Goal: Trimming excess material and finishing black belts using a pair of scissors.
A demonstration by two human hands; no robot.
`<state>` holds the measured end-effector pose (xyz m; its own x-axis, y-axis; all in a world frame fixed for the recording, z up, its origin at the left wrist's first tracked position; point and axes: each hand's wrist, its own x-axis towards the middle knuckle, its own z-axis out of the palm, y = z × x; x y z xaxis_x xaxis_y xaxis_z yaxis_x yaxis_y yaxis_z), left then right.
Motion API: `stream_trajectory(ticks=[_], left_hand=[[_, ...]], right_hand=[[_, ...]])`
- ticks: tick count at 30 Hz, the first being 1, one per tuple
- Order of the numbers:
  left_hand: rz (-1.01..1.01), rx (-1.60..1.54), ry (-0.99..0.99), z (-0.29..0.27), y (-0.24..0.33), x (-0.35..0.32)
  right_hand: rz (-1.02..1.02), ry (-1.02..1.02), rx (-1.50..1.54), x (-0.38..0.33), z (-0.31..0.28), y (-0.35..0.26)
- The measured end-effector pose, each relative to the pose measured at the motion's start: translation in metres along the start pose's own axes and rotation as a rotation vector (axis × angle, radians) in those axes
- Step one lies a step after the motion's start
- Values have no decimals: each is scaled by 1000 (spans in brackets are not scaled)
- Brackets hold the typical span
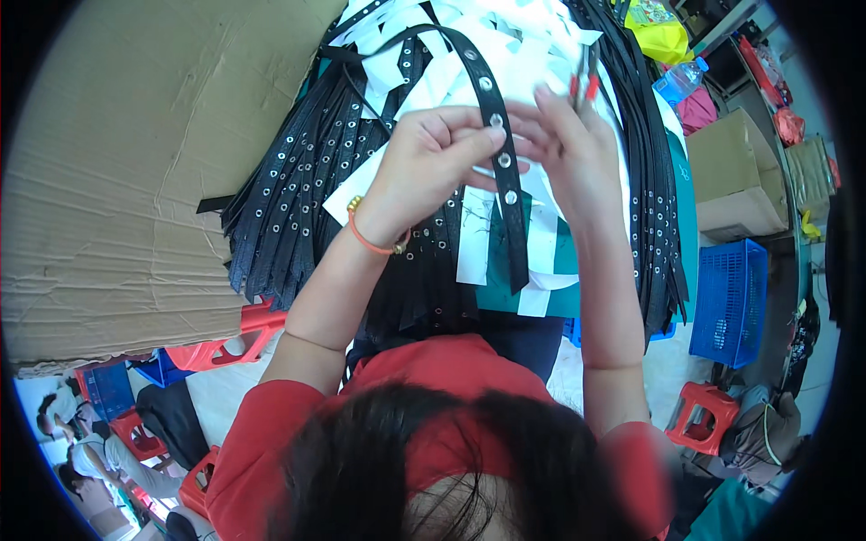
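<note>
The person wears a red short-sleeved top [451, 424] whose sleeves end high on the upper arms, leaving both forearms bare. On the left wrist sits 1 thin orange band [368, 242] with a small gold-coloured bead on it; the left hand [428, 162] and the right hand [568, 149] are bare, with no gloves and no rings that can be made out. Dark, loose hair [433, 469] fills the lower middle of the view.
</note>
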<state>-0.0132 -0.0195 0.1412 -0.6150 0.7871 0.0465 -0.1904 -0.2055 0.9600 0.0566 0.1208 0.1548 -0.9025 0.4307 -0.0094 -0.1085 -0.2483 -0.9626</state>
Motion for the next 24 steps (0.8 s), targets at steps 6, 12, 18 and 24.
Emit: stream_trajectory(ticks=[6, 12, 18, 24], left_hand=[[96, 69, 29, -31, 24, -5], [128, 60, 3, -32, 14, -12], [81, 31, 17, -37, 10, -14], [60, 29, 26, -37, 4, -11]], right_hand=[[116, -30, -173, -70, -7, 31], [80, 20, -219, -87, 1, 39], [107, 12, -127, -88, 2, 46], [114, 11, -89, -89, -2, 47]])
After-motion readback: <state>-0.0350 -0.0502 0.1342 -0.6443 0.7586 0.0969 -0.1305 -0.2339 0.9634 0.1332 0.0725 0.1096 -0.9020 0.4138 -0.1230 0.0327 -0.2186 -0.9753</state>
